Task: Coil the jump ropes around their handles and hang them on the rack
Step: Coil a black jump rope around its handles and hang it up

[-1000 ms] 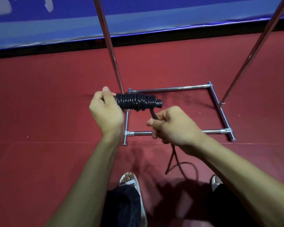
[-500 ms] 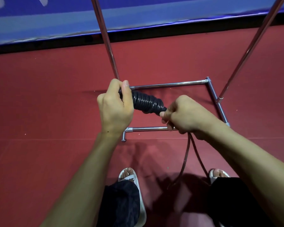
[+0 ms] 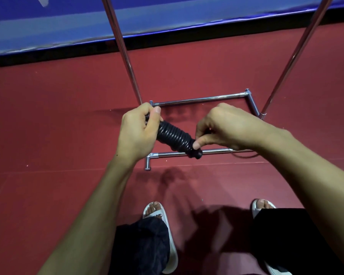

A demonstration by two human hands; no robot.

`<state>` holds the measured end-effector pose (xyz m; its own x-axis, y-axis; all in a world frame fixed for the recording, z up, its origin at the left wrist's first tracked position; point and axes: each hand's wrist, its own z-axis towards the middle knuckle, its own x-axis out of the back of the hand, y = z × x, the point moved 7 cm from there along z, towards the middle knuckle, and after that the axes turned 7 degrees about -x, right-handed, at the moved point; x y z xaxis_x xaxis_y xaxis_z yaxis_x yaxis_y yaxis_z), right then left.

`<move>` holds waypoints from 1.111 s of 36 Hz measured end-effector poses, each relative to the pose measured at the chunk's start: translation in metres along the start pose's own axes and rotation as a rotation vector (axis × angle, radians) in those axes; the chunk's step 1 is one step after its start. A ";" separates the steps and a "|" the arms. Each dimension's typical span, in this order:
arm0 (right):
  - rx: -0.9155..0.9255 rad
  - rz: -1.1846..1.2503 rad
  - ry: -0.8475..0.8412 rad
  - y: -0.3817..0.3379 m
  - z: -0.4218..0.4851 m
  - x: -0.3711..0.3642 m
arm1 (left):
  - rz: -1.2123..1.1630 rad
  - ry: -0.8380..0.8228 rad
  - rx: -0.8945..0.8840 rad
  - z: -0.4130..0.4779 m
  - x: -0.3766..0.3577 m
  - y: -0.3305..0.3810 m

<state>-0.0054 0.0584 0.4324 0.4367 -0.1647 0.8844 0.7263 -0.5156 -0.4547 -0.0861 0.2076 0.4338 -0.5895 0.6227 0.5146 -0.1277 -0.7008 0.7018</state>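
A black jump rope is wound in tight coils around its handles, which tilt down to the right. My left hand grips the upper left end of the bundle. My right hand pinches the rope at the lower right end, thumb pressed on the last coils. A short loop of loose rope shows under my right wrist. The chrome rack stands on the floor just beyond my hands, its base frame below them.
Two slanted chrome uprights rise from the rack's base out of the top of the view. The floor is red matting; a blue padded wall runs along the back. My feet in white slippers stand below.
The bundle has tilted further down to the right. My right hand rose beside the coil's end, and the long hanging rope is now nearly all wound up.
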 end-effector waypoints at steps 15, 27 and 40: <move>0.063 1.201 -0.170 0.004 -0.003 -0.019 | -0.833 0.025 0.402 -0.015 -0.028 -0.017; 0.013 1.645 0.116 0.009 0.002 -0.035 | -1.133 0.439 0.991 -0.036 -0.059 -0.036; -0.384 0.803 0.246 0.007 0.002 -0.053 | -0.752 0.701 0.913 -0.030 -0.044 -0.040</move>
<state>-0.0224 0.0655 0.3820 0.5760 -0.7451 0.3364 0.0090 -0.4057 -0.9140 -0.0792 0.1979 0.3678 -0.9225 0.2518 -0.2927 -0.1880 0.3692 0.9101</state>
